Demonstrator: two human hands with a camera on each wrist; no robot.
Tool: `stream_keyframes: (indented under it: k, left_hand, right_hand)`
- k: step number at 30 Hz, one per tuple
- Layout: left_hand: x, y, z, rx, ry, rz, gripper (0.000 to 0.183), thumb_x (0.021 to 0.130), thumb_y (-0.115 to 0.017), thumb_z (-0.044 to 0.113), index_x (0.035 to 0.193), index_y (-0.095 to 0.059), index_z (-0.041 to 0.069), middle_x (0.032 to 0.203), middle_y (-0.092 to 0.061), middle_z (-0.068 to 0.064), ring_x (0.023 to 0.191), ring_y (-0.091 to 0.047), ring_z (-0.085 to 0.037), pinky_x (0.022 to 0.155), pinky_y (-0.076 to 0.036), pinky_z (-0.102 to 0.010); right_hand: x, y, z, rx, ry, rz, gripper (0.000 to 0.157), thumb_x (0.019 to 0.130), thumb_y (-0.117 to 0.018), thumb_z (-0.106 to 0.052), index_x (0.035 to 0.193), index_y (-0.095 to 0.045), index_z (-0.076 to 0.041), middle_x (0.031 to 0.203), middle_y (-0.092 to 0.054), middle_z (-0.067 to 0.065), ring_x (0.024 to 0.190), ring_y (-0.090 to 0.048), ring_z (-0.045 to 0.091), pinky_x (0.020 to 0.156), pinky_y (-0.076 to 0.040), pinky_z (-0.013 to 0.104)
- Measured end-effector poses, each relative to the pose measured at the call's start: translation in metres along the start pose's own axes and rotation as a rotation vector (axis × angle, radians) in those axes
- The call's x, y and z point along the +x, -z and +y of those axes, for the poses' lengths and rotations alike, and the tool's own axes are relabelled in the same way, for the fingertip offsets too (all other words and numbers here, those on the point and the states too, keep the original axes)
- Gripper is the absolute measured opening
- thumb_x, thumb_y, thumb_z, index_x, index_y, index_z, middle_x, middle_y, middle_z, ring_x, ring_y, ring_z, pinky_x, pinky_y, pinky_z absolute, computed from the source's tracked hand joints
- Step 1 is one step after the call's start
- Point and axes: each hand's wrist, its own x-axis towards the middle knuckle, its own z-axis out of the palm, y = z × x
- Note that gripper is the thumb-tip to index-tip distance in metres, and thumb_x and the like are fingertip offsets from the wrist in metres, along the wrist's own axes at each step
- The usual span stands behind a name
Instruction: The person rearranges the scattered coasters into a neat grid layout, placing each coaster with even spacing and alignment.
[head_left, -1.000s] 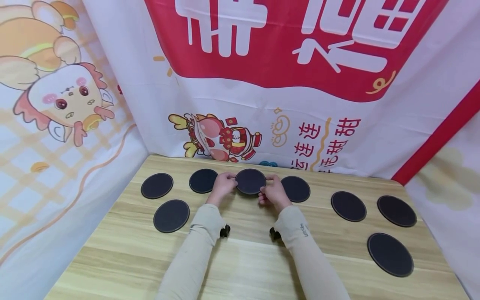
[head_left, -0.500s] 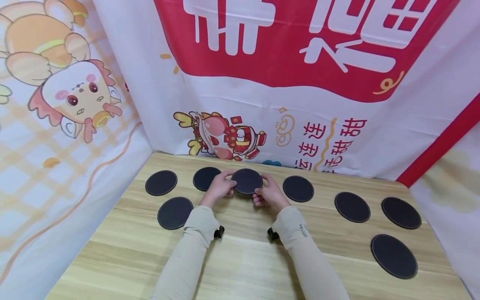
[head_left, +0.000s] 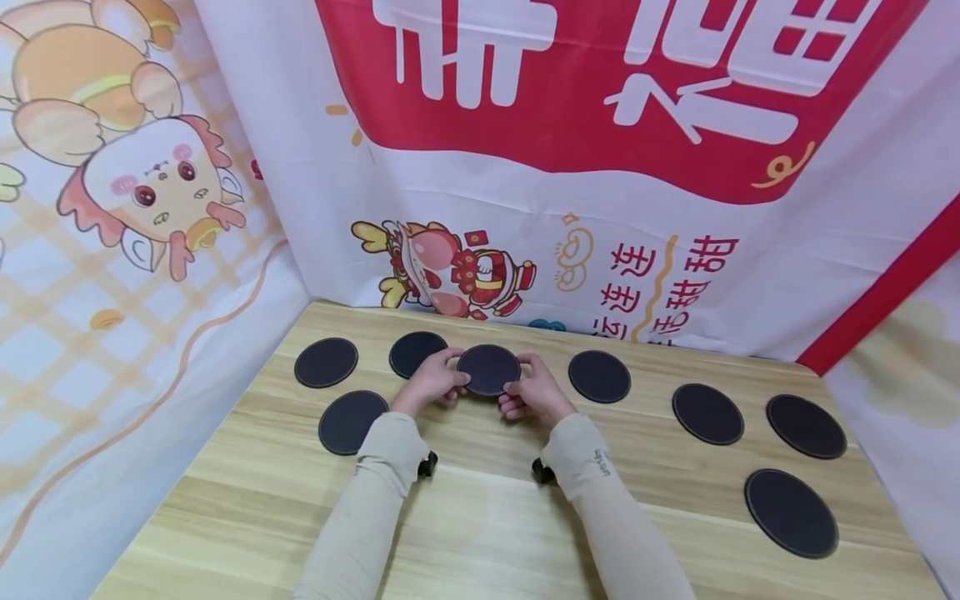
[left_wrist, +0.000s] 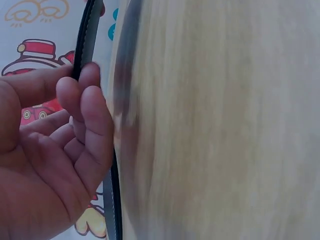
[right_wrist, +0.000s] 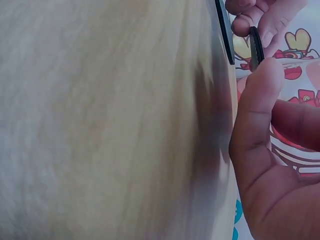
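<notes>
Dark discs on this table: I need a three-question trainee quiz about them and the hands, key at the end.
1. How many dark discs lie on the wooden table, leaving out the held disc?
2. True or false: only the right hand grips the held disc.
3. The held disc is: (a) flat on the wooden table; (b) raised off it; (c) stacked on another disc.

Key: 1. Seven. 2. False: left hand and right hand both grip it. 3. b.

With twelve at the far edge, seven spots on the wood-grained table [head_left: 480, 533] are darkly filled! The ten-o'clock disc [head_left: 326, 362] is neighboured by the nine-o'clock disc [head_left: 349, 423]; the eleven-o'clock disc [head_left: 415, 352] and one-o'clock disc [head_left: 599, 377] are well parted; the inner two-o'clock disc [head_left: 708, 413], outer two-o'clock disc [head_left: 806, 426] and three-o'clock disc [head_left: 791, 512] are spread beyond!
</notes>
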Motion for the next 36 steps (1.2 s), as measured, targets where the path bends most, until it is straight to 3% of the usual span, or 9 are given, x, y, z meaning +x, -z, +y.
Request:
stream_keyframes:
  k: [7,15,24,36]
  left_hand:
    - [-0.005,0.005,-0.004,0.07,0.026,-0.052,0.07,0.094,-0.067,0.004,0.156,-0.035,0.006,0.074,-0.07,-0.014,0.049,-0.054,-0.014,0.048,-0.051,-0.027]
    - [-0.008,0.007,-0.008,0.051,0.083,-0.089,0.07,0.096,-0.065,0.002,0.157,-0.031,0.006,0.072,-0.066,-0.014,0.046,-0.049,-0.013,0.047,-0.05,-0.027]
    - [-0.007,0.005,-0.009,0.113,0.083,-0.079,0.069,0.097,-0.064,0.001,0.157,-0.032,0.007,0.069,-0.063,-0.013,0.046,-0.048,-0.013,0.045,-0.049,-0.026]
    - [-0.006,0.004,-0.008,0.176,0.108,-0.07,0.07,0.092,-0.062,-0.005,0.156,-0.036,0.01,0.062,-0.059,-0.012,0.045,-0.046,-0.014,0.042,-0.043,-0.025]
  right_hand:
    - [0.0,-0.007,0.003,-0.044,-0.042,-0.011,0.062,0.098,-0.056,0.006,0.149,-0.026,-0.011,0.078,-0.07,0.02,0.053,-0.065,0.02,0.05,-0.057,0.033]
    - [0.001,-0.006,0.009,-0.054,-0.081,-0.11,0.068,0.098,-0.053,0.01,0.153,-0.018,-0.008,0.084,-0.07,0.024,0.057,-0.067,0.022,0.054,-0.059,0.034]
    - [-0.001,0.005,0.01,-0.099,-0.087,-0.178,0.076,0.097,-0.052,0.007,0.161,-0.015,-0.011,0.087,-0.071,0.023,0.061,-0.068,0.023,0.057,-0.059,0.034]
    - [-0.001,0.016,0.009,-0.199,-0.102,-0.216,0.074,0.097,-0.049,0.003,0.163,-0.02,-0.015,0.08,-0.069,0.022,0.052,-0.063,0.021,0.051,-0.058,0.035]
